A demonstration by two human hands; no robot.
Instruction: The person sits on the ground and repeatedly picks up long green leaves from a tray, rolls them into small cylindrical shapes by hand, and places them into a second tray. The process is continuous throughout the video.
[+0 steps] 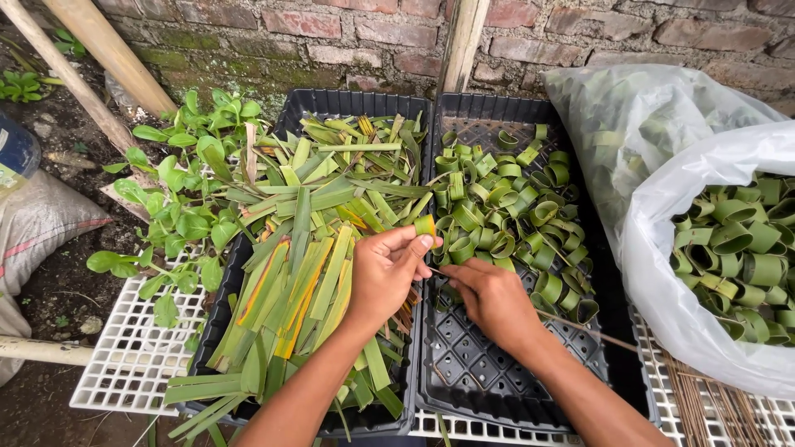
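Left hand (383, 277) pinches a rolled leaf ring (425, 224); right hand (490, 296) grips a thin stick (436, 271).

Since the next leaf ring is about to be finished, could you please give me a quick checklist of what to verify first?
1. Left hand pinches the rolled leaf ring at the fingertips: ok.
2. Right hand holds a thin stick: ok, though its grip is partly hidden.
3. Stick already through the ring: not ok, apart.
4. Flat leaf strips left in the left tray: ok.
5. Bare space in the right tray for more rings: ok.
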